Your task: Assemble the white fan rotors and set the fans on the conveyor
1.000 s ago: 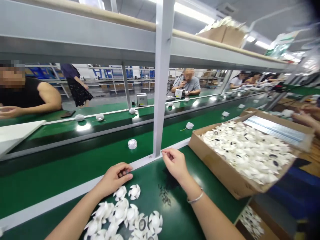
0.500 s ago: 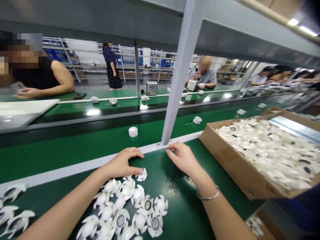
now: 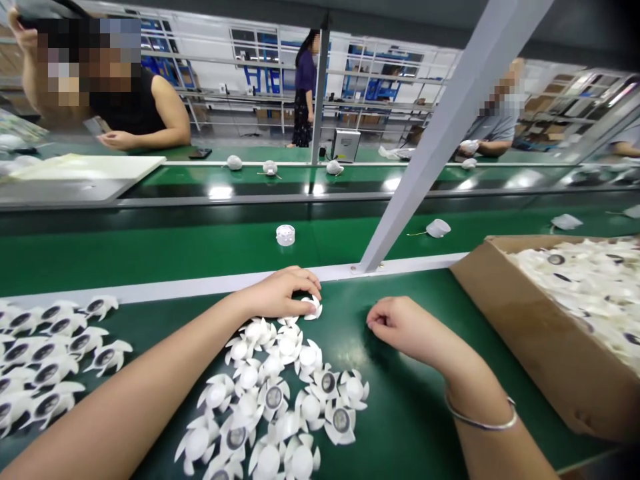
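My left hand (image 3: pixel 287 293) reaches over the far side of a pile of small white fan impellers (image 3: pixel 270 397). Its thumb presses on one white fan impeller (image 3: pixel 313 307), with the bent fingers curled down over that same piece. To the right, my right hand (image 3: pixel 400 327) is held low above the green work surface (image 3: pixel 400 420). Its fingers are curled in together, and whatever they may hold is hidden. Several impellers in the pile show a round grey metal centre; others show a smooth white dome.
Rows of impellers (image 3: pixel 50 350) lie at the left. A cardboard box (image 3: pixel 535 320) full of impellers stands at the right. A slanted grey post (image 3: pixel 430 167) rises beyond my hands. White round housings (image 3: pixel 285 235) sit on the green conveyor (image 3: pixel 225 250). Co-workers sit across the line.
The view has shifted left and down, so more impeller rows show. My left fingers have curled closer over the impeller. My right hand has drawn back from the post, its fingers now closed together.
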Demonstrator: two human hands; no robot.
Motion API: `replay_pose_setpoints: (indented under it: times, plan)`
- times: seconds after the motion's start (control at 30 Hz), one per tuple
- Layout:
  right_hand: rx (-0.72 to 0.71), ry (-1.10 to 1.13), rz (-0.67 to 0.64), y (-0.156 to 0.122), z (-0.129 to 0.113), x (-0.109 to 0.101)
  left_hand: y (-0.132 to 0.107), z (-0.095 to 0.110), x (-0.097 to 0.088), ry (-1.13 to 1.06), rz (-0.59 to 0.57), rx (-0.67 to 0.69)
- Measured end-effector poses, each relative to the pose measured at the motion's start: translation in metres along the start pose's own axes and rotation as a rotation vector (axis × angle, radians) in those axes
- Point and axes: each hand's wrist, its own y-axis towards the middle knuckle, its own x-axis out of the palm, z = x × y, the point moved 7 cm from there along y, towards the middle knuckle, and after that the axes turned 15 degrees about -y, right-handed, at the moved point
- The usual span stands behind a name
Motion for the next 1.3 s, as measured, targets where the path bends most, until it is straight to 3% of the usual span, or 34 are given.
replay_pose_setpoints:
  times: [0.13,0.3,0.43,0.53,0.7,0.83,1.0,1.1,1.3]
  plan:
    - [0.002,-0.168,-0.022,0.002,-0.006,0.001,-0.001,-0.001,0.000,-0.082,-0.006,0.043]
    - [0.040,-0.330,-0.058,0.006,-0.010,0.006,-0.003,-0.011,-0.004,-0.177,0.088,-0.001]
    - [0.076,-0.383,-0.070,0.009,-0.011,0.007,-0.002,-0.002,-0.011,-0.135,0.237,0.176]
    - [0.087,-0.423,-0.086,0.009,-0.011,0.007,-0.001,0.009,-0.006,0.017,0.189,0.272]
    - [0.098,-0.496,-0.102,0.008,-0.015,0.009,-0.004,0.014,0.001,0.019,0.054,0.227]
    - [0.119,-0.540,-0.095,0.010,-0.016,0.009,-0.008,0.011,-0.009,-0.022,0.161,0.215]
    - [0.148,-0.583,-0.079,0.011,-0.010,0.009,-0.008,-0.016,-0.016,-0.173,0.248,0.050]
    - [0.155,-0.602,-0.073,0.010,-0.009,0.012,-0.008,-0.025,-0.016,-0.250,0.270,0.026]
    - [0.241,-0.634,-0.012,0.009,-0.009,0.014,-0.008,-0.022,-0.015,-0.102,0.276,0.033]
